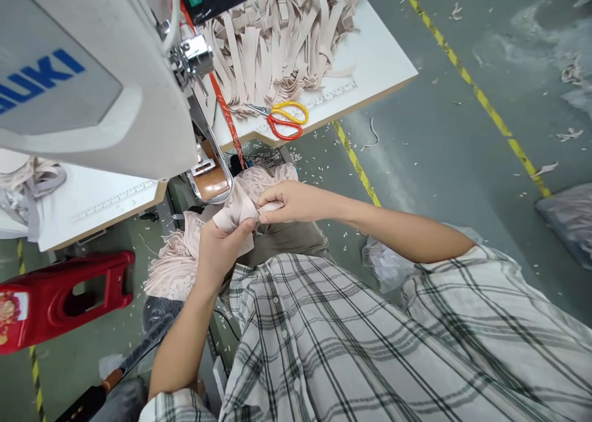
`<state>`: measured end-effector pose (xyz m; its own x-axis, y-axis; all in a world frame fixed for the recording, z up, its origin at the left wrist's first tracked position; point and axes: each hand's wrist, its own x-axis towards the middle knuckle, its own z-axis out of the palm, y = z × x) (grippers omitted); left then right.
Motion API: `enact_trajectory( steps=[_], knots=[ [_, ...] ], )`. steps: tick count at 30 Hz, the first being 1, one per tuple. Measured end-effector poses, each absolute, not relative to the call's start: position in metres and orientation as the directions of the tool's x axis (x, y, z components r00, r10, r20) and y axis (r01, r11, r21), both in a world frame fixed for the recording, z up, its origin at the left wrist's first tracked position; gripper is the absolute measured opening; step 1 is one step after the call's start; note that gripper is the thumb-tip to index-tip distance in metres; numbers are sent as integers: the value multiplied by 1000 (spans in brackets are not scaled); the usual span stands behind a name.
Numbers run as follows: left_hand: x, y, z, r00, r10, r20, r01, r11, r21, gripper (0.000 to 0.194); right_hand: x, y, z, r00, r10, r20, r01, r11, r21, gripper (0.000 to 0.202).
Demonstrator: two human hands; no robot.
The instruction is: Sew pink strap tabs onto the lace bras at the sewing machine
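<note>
Between my hands, just in front of the sewing machine [106,70], is a pale pink piece of fabric [238,209]. My left hand [222,246] grips it with the thumb on top. On its other side my right hand [289,203] pinches the fabric's edge, and a light strip end shows between the fingers. Below and behind lies a pile of pale pink lace fabric [178,258], partly over my lap. The machine's narrow arm end [213,184] sits just beyond the fabric. How the pinched layers meet is hidden by my fingers.
A large heap of beige fabric straps [282,39] covers the white table [388,70]. Scissors with yellow and red handles [287,121] lie at its front edge. A red plastic stool [69,292] stands at left. Plastic-wrapped bundles [386,261] rest on the floor.
</note>
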<state>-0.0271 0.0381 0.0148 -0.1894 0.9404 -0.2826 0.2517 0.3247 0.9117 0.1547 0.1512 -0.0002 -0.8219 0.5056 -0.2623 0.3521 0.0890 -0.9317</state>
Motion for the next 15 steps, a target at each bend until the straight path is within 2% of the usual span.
enact_trajectory(
  steps=[3,5,11,15],
  knots=[
    [-24,41,11,-189,942,-278,129,305,944,23,156,147,-1,-793,522,-314,338,-51,-940,26],
    [-21,42,8,-216,940,-264,75,286,955,21,156,143,0,-777,550,-305,314,-81,-946,23],
    [-12,42,-3,-295,924,-242,-84,227,970,23,155,132,7,-728,657,-196,285,30,-958,20],
    [-4,41,-3,-342,895,-286,-139,253,958,25,153,127,14,-700,704,-122,310,145,-940,23]
  ],
)
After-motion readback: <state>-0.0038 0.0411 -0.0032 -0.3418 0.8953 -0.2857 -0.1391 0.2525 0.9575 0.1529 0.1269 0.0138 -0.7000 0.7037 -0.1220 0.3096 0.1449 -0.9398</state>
